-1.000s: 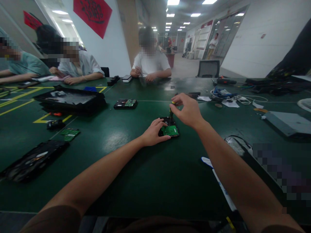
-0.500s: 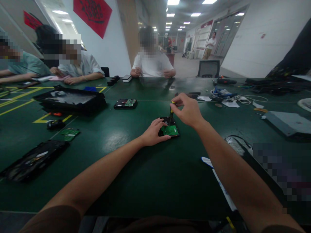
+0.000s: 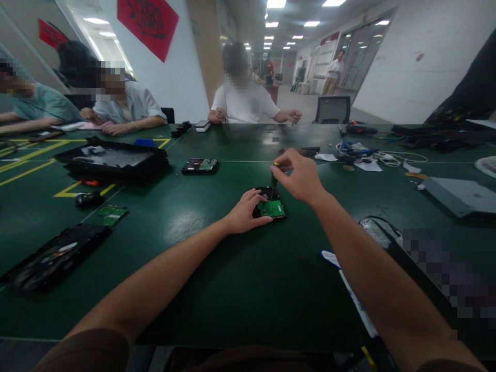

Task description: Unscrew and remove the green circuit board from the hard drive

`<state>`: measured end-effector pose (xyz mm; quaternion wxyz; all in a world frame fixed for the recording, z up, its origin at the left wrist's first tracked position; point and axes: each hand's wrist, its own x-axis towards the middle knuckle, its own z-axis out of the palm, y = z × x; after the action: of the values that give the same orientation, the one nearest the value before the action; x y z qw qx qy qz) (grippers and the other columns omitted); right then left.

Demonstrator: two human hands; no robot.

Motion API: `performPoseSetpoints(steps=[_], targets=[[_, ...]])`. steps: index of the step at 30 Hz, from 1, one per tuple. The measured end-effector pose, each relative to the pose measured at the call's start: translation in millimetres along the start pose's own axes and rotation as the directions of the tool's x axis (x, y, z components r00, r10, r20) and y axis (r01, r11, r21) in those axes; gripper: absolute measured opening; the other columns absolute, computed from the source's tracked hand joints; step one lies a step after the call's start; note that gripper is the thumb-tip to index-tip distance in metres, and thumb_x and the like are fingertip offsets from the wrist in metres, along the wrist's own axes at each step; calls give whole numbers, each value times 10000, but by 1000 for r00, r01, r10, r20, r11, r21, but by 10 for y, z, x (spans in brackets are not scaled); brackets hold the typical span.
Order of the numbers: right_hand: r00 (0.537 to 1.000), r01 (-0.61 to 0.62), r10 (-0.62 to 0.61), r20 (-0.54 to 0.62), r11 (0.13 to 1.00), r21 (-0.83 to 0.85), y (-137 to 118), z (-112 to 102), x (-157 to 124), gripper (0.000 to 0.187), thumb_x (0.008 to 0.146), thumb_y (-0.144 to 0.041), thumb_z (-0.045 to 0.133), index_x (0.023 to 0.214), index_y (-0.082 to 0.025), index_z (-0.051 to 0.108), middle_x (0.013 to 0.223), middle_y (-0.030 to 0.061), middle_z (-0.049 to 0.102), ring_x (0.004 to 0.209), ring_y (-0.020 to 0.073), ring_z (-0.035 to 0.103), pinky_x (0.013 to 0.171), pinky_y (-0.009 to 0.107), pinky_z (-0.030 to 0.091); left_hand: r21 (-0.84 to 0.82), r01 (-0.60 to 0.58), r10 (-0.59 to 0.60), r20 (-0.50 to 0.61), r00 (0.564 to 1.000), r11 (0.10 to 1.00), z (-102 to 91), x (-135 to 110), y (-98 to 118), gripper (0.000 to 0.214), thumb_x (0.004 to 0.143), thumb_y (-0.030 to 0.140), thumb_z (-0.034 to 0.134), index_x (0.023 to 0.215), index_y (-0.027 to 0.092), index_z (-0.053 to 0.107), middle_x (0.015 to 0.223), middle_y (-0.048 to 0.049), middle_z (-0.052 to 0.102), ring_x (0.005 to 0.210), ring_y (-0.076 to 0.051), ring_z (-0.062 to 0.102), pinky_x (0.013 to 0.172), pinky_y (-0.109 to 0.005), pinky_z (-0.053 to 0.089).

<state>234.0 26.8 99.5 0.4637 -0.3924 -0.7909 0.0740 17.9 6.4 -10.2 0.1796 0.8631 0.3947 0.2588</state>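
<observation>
A hard drive (image 3: 274, 208) with a green circuit board facing up lies on the dark green table, in front of me. My left hand (image 3: 249, 211) is closed around its left side, thumb along the near edge and fingers over the far part. With my right hand (image 3: 298, 173) I pinch the top of a screwdriver (image 3: 274, 181) that has a dark handle with some yellow. The screwdriver stands nearly upright, its shaft reaching down to the board's far edge. Whether its tip sits in a screw is too small to make out.
Another hard drive (image 3: 200, 166) lies farther off, left of centre. On the left are a black tray (image 3: 116, 160), a loose green board (image 3: 112, 214) and a black casing (image 3: 58, 256). A metal box (image 3: 461, 196) and cables (image 3: 395, 157) lie right. Several people sit across the table.
The screwdriver handle shows less yellow, as if turned. Both my hands stay in place around the hard drive. The person opposite has moved one arm outward, to the right of the view.
</observation>
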Motion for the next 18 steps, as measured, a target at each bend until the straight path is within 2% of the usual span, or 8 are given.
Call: performPoseSetpoints(steps=[9, 13, 16, 18], targets=[[998, 66, -66, 6, 997, -41, 1, -8, 6, 112, 913, -327, 662, 913, -228, 610, 902, 52, 676, 871, 231, 646, 796, 391, 542, 12, -6, 6, 6, 1000, 1000, 2, 7, 9, 661, 843, 620, 726, 1350, 226, 565, 1610, -152, 409, 1561, -368, 265, 1261, -579, 275], [1000, 20, -20, -7, 1000, -8, 4, 2, 4, 107, 900, -301, 659, 949, -220, 609, 982, 71, 697, 877, 226, 659, 791, 388, 553, 11, 15, -15, 17, 1000, 1000, -18, 7, 19, 662, 841, 633, 721, 1346, 233, 569, 1618, -144, 400, 1566, -370, 254, 1260, -578, 279], [1000, -18, 19, 12, 1000, -7, 3, -3, 3, 142, 909, -346, 668, 953, -224, 610, 951, 66, 703, 859, 230, 662, 790, 398, 549, 11, 22, -22, 24, 999, 1000, -29, 4, 27, 672, 838, 643, 718, 1348, 232, 568, 1619, -153, 396, 1567, -369, 252, 1258, -578, 281], [1000, 1, -1, 24, 1000, -12, -1, -9, 3, 150, 919, -365, 665, 949, -227, 617, 936, 62, 700, 869, 235, 663, 803, 403, 547, 9, 20, -20, 26, 999, 1000, -36, 3, 35, 668, 843, 639, 715, 1352, 233, 567, 1621, -158, 392, 1568, -369, 252, 1255, -583, 284]])
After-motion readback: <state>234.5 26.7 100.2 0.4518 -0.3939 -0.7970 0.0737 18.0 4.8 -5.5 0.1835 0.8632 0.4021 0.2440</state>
